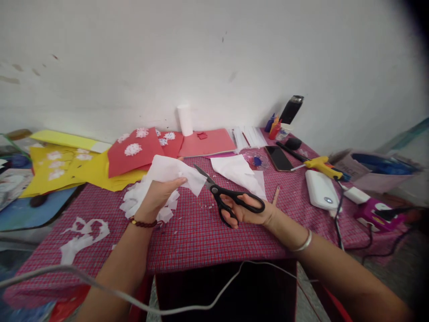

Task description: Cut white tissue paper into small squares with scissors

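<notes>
Beyond the table ran a pale, marked wall [201, 58], and over the tabletop lay a red checked cloth [194, 241]. From my distant seat, through the head camera, I saw a thin white paper [167, 167] held up over the middle of the cloth, slightly left of centre. My left hand [157, 194] gripped it, the thumb lying along its near side; the other fingers were hidden, so I could not tell how they were placed. My right hand [253, 217] held black-handled scissors [214, 190], fingers curled through and around the loops, the blades pointing up and left to the paper's right corner. I could not tell whether they were cutting into it.

Beneath and beside my left hand lay a heap of white paper pieces [132, 203]. Just beyond the scissors rested another white sheet [231, 167]. Farther left were red sheets [147, 143] bearing fluffy white clusters, partly over yellow sheets [95, 172], and a ragged white cut-out [87, 235] nearer me. Along the back stood a white cylinder [185, 120]. On the right lay a dark phone [279, 159], a yellow glue gun [320, 165] and a white power bank [321, 188].
</notes>
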